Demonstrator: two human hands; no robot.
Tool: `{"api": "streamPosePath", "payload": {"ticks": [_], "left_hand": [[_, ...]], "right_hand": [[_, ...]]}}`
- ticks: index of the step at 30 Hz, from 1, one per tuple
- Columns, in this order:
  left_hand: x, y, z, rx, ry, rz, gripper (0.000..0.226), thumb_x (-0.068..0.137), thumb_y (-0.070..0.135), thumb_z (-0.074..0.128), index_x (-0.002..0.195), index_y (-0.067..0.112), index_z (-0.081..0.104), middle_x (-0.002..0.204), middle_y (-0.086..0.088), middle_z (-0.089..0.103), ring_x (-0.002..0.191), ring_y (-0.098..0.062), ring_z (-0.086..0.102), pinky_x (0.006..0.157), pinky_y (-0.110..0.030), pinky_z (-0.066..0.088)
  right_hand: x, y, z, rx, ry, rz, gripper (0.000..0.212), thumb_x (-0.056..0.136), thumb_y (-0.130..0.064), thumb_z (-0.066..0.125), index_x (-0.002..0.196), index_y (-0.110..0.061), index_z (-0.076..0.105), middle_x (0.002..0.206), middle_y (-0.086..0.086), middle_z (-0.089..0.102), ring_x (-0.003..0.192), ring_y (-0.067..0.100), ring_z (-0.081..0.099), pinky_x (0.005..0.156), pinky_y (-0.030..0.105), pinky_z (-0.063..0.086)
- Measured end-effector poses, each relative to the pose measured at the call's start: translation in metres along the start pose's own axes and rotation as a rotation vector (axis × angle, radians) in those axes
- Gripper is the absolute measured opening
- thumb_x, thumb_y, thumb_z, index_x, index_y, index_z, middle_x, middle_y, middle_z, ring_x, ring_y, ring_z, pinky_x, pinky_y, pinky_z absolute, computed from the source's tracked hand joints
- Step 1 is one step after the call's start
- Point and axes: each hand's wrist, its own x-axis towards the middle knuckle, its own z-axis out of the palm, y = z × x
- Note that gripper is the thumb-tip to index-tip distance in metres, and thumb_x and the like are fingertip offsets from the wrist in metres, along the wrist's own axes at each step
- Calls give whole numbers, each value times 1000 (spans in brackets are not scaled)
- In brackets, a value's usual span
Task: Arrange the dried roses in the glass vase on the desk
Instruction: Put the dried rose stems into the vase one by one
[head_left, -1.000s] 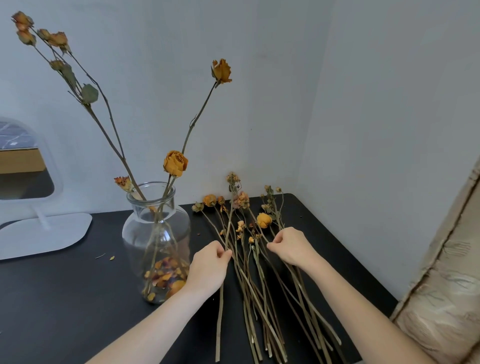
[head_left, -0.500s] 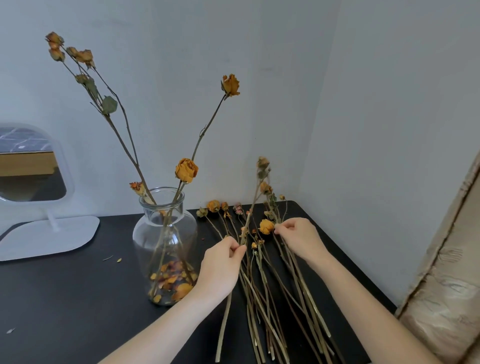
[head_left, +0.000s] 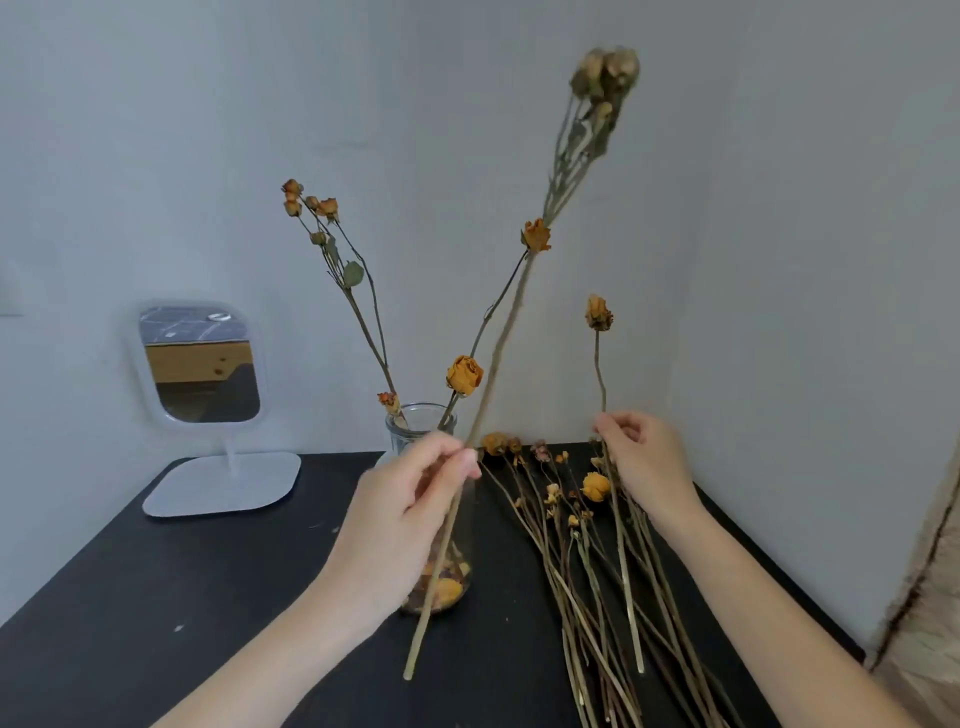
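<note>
Two pale grey walls (head_left: 208, 130) meet in a corner on the far right, behind a black desk (head_left: 156, 597) whose matt top carries a few specks of dried petal. A beige patterned cloth (head_left: 930, 597) fills the near right edge. On the far left of the desk stands a white mirror (head_left: 200, 364) on a flat white base, its glass reflecting wood and a dark surface. The glass vase (head_left: 400, 436) stands at the middle of the desk, partly hidden behind the left hand (head_left: 400, 519); loose orange petals (head_left: 447, 590) lie in its bottom. The vase roses (head_left: 464, 375) already in it fan out, one branch of small buds leaning left, a taller stem leaning right and a full orange bloom low over the rim. To the right of the vase lies a pile (head_left: 587, 561) of dried roses flat on the desk, heads towards the far wall and bare stems towards the near edge. The left hand pinches a long stem (head_left: 498, 353) between thumb and curled fingers, just in front of the vase neck; the stem tilts up to the right, its blurred cluster of pale heads high against the wall, its cut end low over the desk near the vase. The right hand (head_left: 644, 462), fingers curled, holds a single rose (head_left: 598, 312) upright over the far part of the pile, and its stem runs on below the hand along the pile.
</note>
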Motion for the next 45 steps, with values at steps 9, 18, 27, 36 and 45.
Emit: {"api": "streamPosePath", "payload": {"ticks": [9,18,27,36,45], "left_hand": [[75,33,-74,6,371,79,24,97,25,43,80,22,59,57,8,45,41,-3,38,41,-16,31],[121,42,-72,92,459,102,24,98,24,41,86,16,60,63,6,54,50,-6,43,60,-27,41],[125,9,-56,369,294,-40,23,97,22,44,91,11,63,73,2,63,61,-2,50,68,-21,38],[132,1,-50,355,233,-121,14,93,23,53,85,15,61,63,6,64,52,-4,50,54,-21,37],[136,-7,-48,630,133,-159,25,89,30,58,79,12,72,51,6,59,51,-10,56,57,-21,45]], "right_hand": [[-11,-25,21,33,-62,-53,10,93,-26,52,95,-20,61,83,-8,63,74,-1,57,58,11,37],[-7,-37,27,45,-36,-64,16,92,-28,52,101,-18,61,81,-9,60,76,1,55,60,14,35],[-11,-35,27,67,-49,-66,11,92,-25,52,95,-19,61,78,-3,63,71,5,57,59,15,37],[-13,-33,30,58,-61,-76,7,92,-24,53,91,-22,60,77,-4,61,68,1,54,58,11,36],[-16,-34,33,69,-70,-70,7,92,-24,53,89,-23,60,79,5,65,68,9,57,58,15,39]]}}
